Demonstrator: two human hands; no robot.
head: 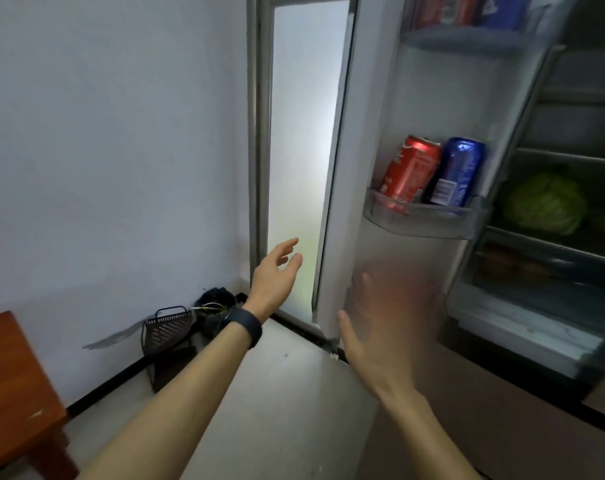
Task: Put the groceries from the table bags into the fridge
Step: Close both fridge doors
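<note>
The fridge door point(415, 98) stood open. In the clear shelf point(425, 220) on the inside of the door, a red can point(410, 171) and a blue can point(458, 171) stood side by side, touching and both leaning a little. More cans point(467, 10) sat in the shelf higher up the door. To the right of the door, inside the fridge, a green cabbage point(545, 204) lay on a rack.

The person's left hand point(277, 271) was held up just left of the door's edge. Its fingers were spread and loose, and it held nothing. A dark band point(245, 325) was on that wrist. The right hand point(373, 323) was flat and open in front of the low part of the door, below the can shelf. It was blurry, so it was hard to tell if it touched the door. It held nothing.

Far left of the door, low by the wall, a black basket point(166, 332) stood on the floor. Further left was the corner of a brown wooden table point(14, 368).
</note>
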